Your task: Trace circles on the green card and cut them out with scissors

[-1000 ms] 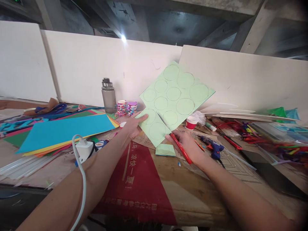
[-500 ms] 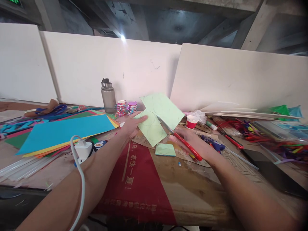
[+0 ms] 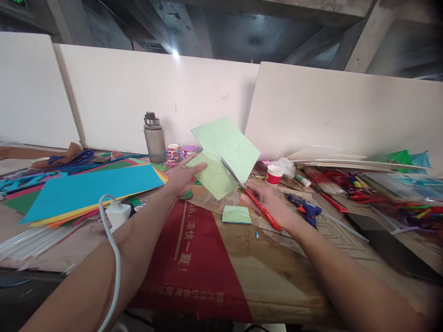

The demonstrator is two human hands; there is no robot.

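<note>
My left hand (image 3: 183,177) pinches the near left corner of a light green paper sheet (image 3: 226,143) marked with drawn circles, holding it lifted above the table. My right hand (image 3: 268,205) grips red-handled scissors (image 3: 254,203); their blades reach into the sheet's lower edge, between two circles. A small square offcut of green paper (image 3: 237,215) lies flat on the cardboard just below the sheet. A white charger with its cable (image 3: 116,214) rests over my left forearm.
A stack of coloured paper with a blue sheet (image 3: 86,189) on top lies left. Behind stand a grey bottle (image 3: 154,138), tape rolls (image 3: 178,154) and a red paper cup (image 3: 274,175). A blue glue gun (image 3: 306,210) and craft sticks clutter the right. White boards (image 3: 328,110) wall off the back.
The green sheet has dropped from its spread, raised position, then lifted slightly and tilted. The scissors stay at its lower edge. Both hands shifted a little left.
</note>
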